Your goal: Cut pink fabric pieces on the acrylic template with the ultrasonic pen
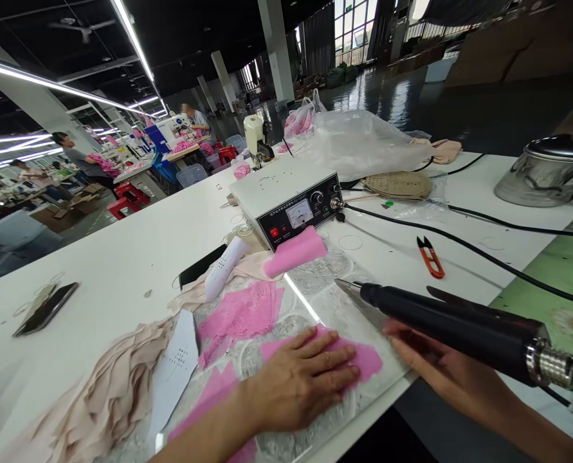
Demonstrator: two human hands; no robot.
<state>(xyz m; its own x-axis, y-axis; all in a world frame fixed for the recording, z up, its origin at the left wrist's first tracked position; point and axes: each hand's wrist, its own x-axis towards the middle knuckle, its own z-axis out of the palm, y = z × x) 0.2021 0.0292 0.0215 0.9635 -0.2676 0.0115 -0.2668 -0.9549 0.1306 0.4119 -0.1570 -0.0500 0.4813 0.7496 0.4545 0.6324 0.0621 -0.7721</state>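
My left hand [300,382] lies flat, fingers spread, on a pink fabric piece [369,360] over a clear sheet [315,283]. At the right, my right hand [426,354] is under a black pen-like tool [450,328] with a metal tip; its fingers are partly hidden, and whether it grips the tool cannot be made out. Pink lace [242,315] lies beyond my left hand, with a white marked pattern piece [176,366] and a heap of beige fabric [107,392] to the left. A folded pink piece [296,251] rests against the control box [298,209].
Orange snips [431,258] and black cables lie on the right of the white table [170,225]. A glass pot [544,173] stands at the far right, a plastic bag [363,141] behind the box. A phone [47,308] lies left. People work in the background.
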